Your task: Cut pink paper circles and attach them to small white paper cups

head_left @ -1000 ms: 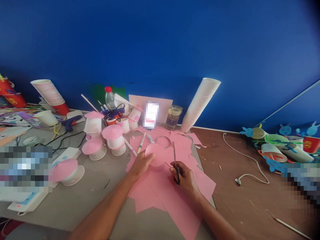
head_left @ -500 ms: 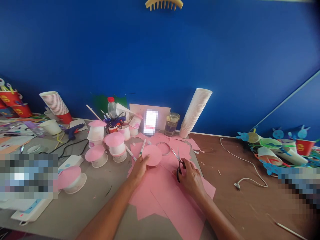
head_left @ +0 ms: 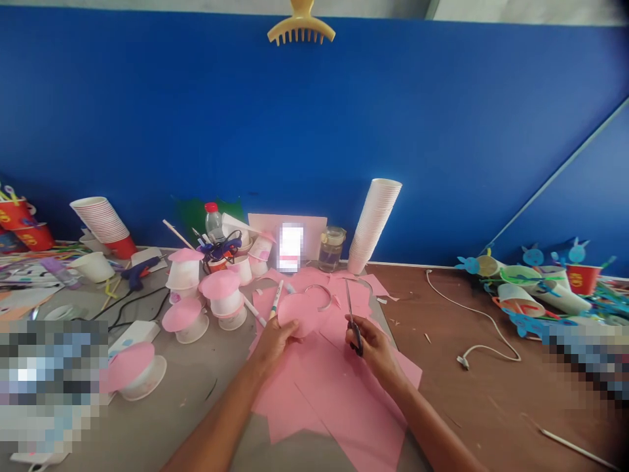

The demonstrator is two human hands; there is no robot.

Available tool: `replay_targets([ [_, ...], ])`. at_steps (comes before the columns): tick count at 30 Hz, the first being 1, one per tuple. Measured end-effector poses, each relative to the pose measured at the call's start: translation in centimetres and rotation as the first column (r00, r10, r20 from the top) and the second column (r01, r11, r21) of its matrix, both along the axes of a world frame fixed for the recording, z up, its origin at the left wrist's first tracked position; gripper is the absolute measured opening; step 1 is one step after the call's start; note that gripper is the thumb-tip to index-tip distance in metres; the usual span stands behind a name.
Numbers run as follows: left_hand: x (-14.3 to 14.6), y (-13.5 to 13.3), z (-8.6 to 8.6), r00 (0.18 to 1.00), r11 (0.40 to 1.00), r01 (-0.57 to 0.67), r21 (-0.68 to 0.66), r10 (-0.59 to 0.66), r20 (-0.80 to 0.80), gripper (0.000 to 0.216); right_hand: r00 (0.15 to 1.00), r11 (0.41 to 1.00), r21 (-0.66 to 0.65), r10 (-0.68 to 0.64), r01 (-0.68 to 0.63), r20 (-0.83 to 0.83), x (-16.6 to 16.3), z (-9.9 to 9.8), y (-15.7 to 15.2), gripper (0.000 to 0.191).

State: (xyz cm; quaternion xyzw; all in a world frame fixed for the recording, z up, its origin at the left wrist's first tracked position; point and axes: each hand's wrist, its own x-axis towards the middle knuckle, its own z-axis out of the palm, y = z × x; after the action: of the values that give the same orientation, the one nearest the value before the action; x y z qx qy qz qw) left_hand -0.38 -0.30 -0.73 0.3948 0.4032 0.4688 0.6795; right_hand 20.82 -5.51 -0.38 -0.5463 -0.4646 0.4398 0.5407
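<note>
Between the thumb and fingers of my left hand (head_left: 279,337) is a round pink paper disc (head_left: 299,313), held above the pink paper sheets (head_left: 319,393). My right hand (head_left: 373,347) grips black-handled scissors (head_left: 354,331) by their handles, with the blades pointing away from me and looking closed. The scissors are apart from the disc, to its right. Just beyond the disc lies a curled strip ring (head_left: 327,298), and a white marker (head_left: 278,298) rests to its left. Several white paper cups with pink disc tops (head_left: 223,295) stand left of my left hand.
A tall stack of white cups (head_left: 374,226) leans at the back beside a glass jar (head_left: 333,248). A bright, blurred-out screen (head_left: 291,247) stands near it. A blue glue gun (head_left: 142,272) lies left. On the right are a white cable (head_left: 472,305) and blue paper-animal cups (head_left: 531,288).
The scissors have turned more upright in my right hand, and their blades have come together. The disc remains in my left hand, tilted flatter. The camera view has tipped up a little.
</note>
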Motion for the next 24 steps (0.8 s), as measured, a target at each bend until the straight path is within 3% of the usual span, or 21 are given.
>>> replay_targets([
  [3,0.1,-0.1,0.4,0.999,0.999,0.037,0.010,-0.037,0.005,0.025,0.999,0.999,-0.018,-0.035,0.036,0.017,0.3,-0.6,0.1,0.045],
  [10,0.3,-0.1,0.3,0.998,0.999,0.048,0.013,-0.048,-0.037,0.024,0.969,0.997,0.025,-0.075,0.071,0.235,0.6,-0.9,0.0,0.044],
  [19,0.3,-0.2,0.1,0.985,0.989,0.097,0.108,-0.079,-0.156,0.023,0.961,0.971,-0.088,0.235,-0.223,0.147,-0.5,1.0,-1.5,0.042],
  [24,0.5,-0.1,0.1,0.979,0.986,0.097,0.134,-0.070,-0.192,0.026,0.942,0.951,-0.108,0.304,-0.290,0.144,-1.7,1.8,-2.2,0.035],
])
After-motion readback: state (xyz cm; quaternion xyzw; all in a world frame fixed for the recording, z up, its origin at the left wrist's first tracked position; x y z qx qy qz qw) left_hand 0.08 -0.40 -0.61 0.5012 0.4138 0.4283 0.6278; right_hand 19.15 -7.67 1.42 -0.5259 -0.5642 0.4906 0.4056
